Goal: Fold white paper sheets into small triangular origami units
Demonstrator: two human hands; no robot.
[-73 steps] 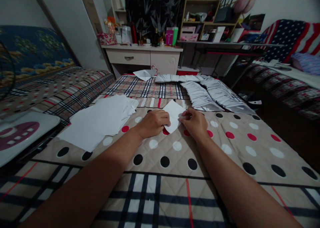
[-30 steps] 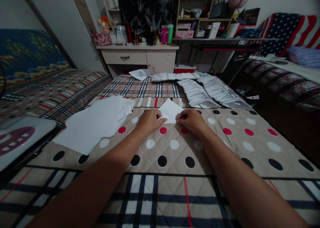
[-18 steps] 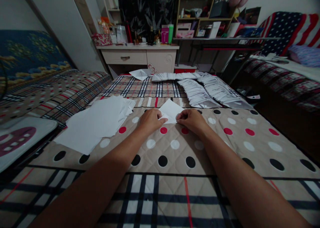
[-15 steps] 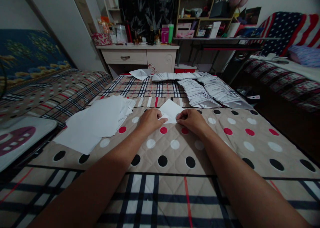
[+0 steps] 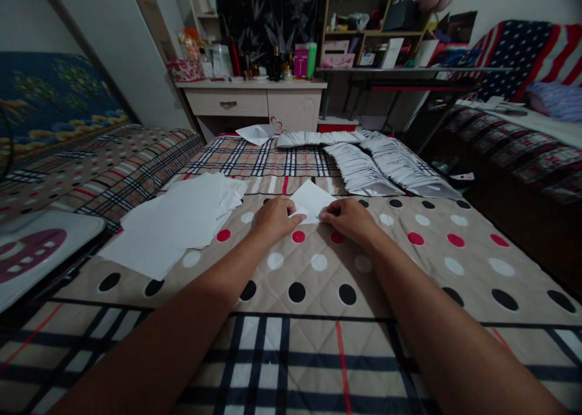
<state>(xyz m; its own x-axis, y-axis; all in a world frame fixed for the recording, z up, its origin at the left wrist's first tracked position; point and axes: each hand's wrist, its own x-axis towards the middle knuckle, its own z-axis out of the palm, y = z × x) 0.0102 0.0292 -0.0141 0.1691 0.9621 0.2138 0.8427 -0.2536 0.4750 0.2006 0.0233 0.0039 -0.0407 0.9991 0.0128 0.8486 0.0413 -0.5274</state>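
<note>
A small white sheet of paper (image 5: 313, 195) lies on the patterned bedspread (image 5: 318, 293), its near corner folded up so the near edge runs straight. My left hand (image 5: 276, 218) grips its left side, thumb on top of the folded part and the other fingers curled. On the right side, my right hand (image 5: 348, 218) pinches the near edge between thumb and fingertips. To the left lies a loose pile of white paper sheets (image 5: 177, 215). Beyond my right hand, rows of folded white papers (image 5: 364, 169) stand packed closely together.
At the bed's far end are another row of folded papers (image 5: 318, 139) and a separate folded paper (image 5: 256, 134). A white lidded appliance or case (image 5: 77, 233) sits at the left edge. Behind stand a white dresser (image 5: 227, 102) with bottles and a shelf unit (image 5: 359, 8).
Since the earliest frame, the paper's near corner has been folded up and both hands have shifted to the new near edge. Over the last second the hands have barely moved.
</note>
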